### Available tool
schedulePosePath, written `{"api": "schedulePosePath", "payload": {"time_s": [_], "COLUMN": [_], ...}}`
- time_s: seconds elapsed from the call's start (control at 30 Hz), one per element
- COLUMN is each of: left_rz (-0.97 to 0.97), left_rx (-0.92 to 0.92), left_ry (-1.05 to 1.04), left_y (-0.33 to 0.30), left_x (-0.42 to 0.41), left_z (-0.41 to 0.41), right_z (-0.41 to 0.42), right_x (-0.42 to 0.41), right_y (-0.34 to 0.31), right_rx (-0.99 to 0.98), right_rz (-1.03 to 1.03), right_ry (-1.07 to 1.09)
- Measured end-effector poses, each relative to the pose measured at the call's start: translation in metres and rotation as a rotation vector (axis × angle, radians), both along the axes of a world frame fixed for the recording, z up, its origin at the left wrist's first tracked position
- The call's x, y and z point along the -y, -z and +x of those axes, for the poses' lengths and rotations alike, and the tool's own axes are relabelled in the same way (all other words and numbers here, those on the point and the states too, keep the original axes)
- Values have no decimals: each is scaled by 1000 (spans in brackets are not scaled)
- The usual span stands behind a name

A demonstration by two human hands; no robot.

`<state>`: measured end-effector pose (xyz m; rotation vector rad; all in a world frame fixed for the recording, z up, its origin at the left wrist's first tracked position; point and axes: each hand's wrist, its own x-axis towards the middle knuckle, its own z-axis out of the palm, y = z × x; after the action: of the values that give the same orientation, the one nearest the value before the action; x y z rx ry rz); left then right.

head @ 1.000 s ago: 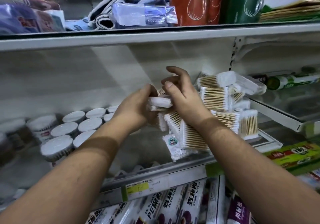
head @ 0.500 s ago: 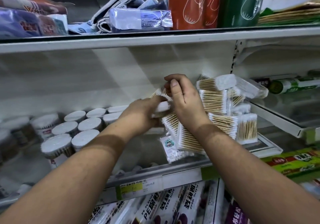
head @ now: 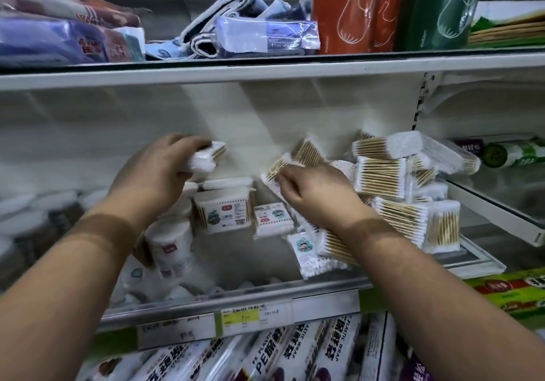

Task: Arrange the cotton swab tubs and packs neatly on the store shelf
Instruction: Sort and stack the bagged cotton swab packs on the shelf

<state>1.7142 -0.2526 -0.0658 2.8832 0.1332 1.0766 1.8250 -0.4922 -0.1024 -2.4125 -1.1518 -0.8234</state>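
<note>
Middle shelf (head: 265,298), white, with a clear front lip and price labels (head: 240,315) along its edge.

Left hand (head: 156,174) — raised left of centre, fingers curled round a small swab pack (head: 208,156), held in the air above the boxes, wooden sticks showing at its right end.

Right hand (head: 315,192) — at centre, fingertips pinching the corner of a second pack (head: 278,168) that leans tilted against the pile; how firmly it grips cannot be told.

Pile of swab packs (head: 392,186) — right part of the shelf, stacked loosely in several directions, some flat, some on edge, reaching the right divider.

Square swab box (head: 224,209) — upright under the left hand, label facing near; a smaller flat pack (head: 272,218) just beside it on the right.

Cartoon-label pack (head: 306,251) — lying near the front lip, below the right wrist.

Round swab tubs (head: 174,245) — left part of the shelf, white lids, blurred; one stands near the front, just left of the square box.

Upper shelf: folded cloths (head: 230,27), orange (head: 342,9) and green (head: 436,9) wrapped rolls.

Lower shelf: plastic wrap boxes (head: 265,357).
</note>
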Motion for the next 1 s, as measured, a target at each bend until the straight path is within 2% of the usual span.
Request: {"api": "schedulePosePath", "payload": {"time_s": [0.1,0.23,0.4,0.5,0.7,0.8,0.87,0.93,1.0], "left_rz": [-27,-133,-273,-279,-193,-453,-647,-680,-694], "left_rx": [-77,-185,-383,-475,-220,-96,53,151,238], "left_ry": [-31,-23,-36,-73,-82,60,166,195,223], "left_y": [11,17,15,11,10,12,13,13,10], "left_x": [-13,-17,-20,-15,20,33,29,19,9], "left_z": [-5,-10,-18,-27,-28,-17,-13,-13,-13], "right_z": [-1,2,-1,1,3,1,-4,-7,-6], "right_x": [-7,-25,-50,-71,-122,-146,-158,-162,-158], "right_y": [-3,-14,-36,-51,-73,-78,-80,-81,-82], "right_rx": [14,-20,-131,-220,-271,-335,-485,-609,-644], "right_rz": [-29,58,352,546,856,1003,1090,1163,1155], "right_ry": [-6,4,-149,-249,-349,-331,-349,-378,-444]}}
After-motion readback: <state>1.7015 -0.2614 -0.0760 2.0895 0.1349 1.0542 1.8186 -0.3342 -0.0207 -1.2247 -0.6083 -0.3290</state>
